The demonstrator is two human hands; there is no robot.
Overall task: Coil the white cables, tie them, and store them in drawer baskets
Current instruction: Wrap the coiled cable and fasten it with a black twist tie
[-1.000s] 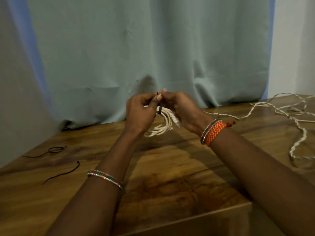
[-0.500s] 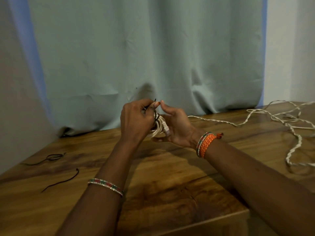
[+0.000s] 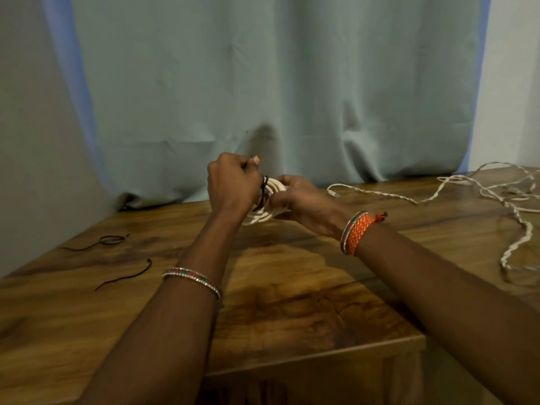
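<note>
Coiled white cable [image 3: 264, 210] held on edge above table [image 3: 292, 287]; left hand [image 3: 232, 182] pinches black tie [image 3: 265, 187], right hand [image 3: 298, 197] clasps coil.

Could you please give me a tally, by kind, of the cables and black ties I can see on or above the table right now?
White cables: 2, the coiled cable gripped in both hands and the loose cable on the table at right.
Black ties: 3, one tie around the coil and two spare ties at left.
Total: 5
</note>
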